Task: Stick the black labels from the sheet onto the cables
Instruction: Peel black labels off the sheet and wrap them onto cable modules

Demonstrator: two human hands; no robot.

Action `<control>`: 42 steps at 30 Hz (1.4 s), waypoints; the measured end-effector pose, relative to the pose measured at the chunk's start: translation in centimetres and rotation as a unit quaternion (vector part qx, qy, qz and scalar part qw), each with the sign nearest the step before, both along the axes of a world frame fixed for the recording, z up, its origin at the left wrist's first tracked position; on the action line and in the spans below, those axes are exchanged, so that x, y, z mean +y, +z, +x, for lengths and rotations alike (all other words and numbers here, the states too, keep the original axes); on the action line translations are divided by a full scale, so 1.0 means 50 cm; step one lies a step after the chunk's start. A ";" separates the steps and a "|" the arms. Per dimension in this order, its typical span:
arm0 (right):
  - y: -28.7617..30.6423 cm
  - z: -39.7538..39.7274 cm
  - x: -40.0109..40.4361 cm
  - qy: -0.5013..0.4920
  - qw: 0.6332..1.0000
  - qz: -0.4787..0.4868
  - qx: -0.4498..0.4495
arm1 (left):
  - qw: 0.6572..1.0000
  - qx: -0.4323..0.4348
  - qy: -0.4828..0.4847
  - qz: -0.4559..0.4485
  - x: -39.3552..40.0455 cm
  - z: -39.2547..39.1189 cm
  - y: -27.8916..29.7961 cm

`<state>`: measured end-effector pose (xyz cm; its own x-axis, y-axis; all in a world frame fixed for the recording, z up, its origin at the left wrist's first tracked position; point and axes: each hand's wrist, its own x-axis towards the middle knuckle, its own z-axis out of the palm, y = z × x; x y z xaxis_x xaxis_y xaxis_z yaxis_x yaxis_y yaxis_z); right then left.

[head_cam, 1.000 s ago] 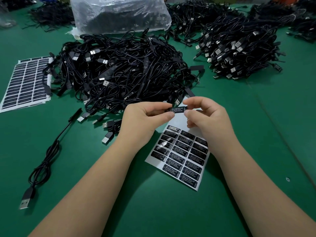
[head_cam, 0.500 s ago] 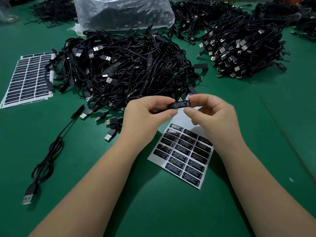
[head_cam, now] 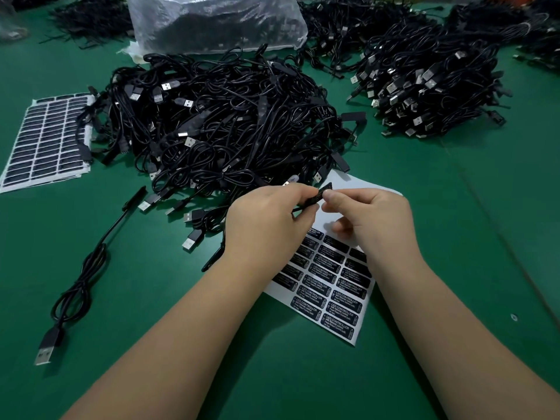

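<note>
Both hands meet above the label sheet [head_cam: 328, 286] on the green table [head_cam: 485, 237]. The left hand [head_cam: 266, 228] and the right hand [head_cam: 375, 219] pinch a small black controller piece [head_cam: 315, 197] between their fingertips; the piece is tilted, its right end higher. A thin cable runs from it under the left hand. A large cable heap [head_cam: 218, 125] lies just behind the hands. A second heap [head_cam: 430, 80] lies to the right, a spare sheet stack [head_cam: 45, 137] to the left, and a single cable [head_cam: 81, 283] near the left forearm.

Cable heap [head_cam: 224, 125] blocking ahead (bare green mat [head_cam: 485, 237] to rt)

Matt green table [head_cam: 454, 207], glossy paper sheet [head_cam: 357, 189] (white), crinkled plastic bag [head_cam: 218, 22]
</note>
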<state>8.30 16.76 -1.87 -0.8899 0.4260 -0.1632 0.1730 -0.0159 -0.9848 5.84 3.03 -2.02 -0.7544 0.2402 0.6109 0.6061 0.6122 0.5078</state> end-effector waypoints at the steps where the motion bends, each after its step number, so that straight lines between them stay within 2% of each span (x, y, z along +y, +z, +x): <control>1: 0.001 0.000 0.000 -0.004 1.000 -0.005 -0.003 | 1.000 0.012 0.003 -0.004 0.002 0.000 -0.002; 3: 0.004 0.001 -0.002 -0.010 1.000 -0.004 -0.004 | 1.000 0.023 0.006 -0.002 0.004 0.000 -0.005; 10: 0.003 0.001 -0.004 -0.020 0.997 0.075 -0.005 | 1.000 -0.024 0.018 0.008 0.004 0.000 -0.005; 17: 0.000 -0.001 -0.005 -0.004 0.999 0.044 0.018 | 0.999 -0.043 0.019 0.018 0.003 0.000 0.000; 21: 0.005 0.001 -0.006 -0.003 0.999 0.031 0.035 | 0.996 -0.083 0.015 0.033 0.002 0.000 0.003; 27: 0.012 0.004 -0.011 0.002 0.997 0.039 0.072 | 0.968 -0.224 -0.005 0.113 0.000 -0.006 0.003; 34: 0.013 0.010 -0.013 0.028 0.990 0.064 0.121 | 0.943 -0.282 -0.020 0.175 -0.003 -0.018 -0.003; 39: 0.012 0.013 -0.014 0.016 0.978 0.144 0.152 | 0.927 -0.310 -0.038 0.209 -0.005 -0.025 -0.008; 42: 0.012 0.013 -0.013 0.024 0.977 0.137 0.159 | 0.926 -0.314 -0.029 0.208 -0.004 -0.027 -0.010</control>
<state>8.95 16.11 -1.29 -0.8971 0.3715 0.2391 -0.1480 0.2573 -0.9549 4.46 2.82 -2.54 -0.9855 0.1339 0.1042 0.1364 0.2607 0.9557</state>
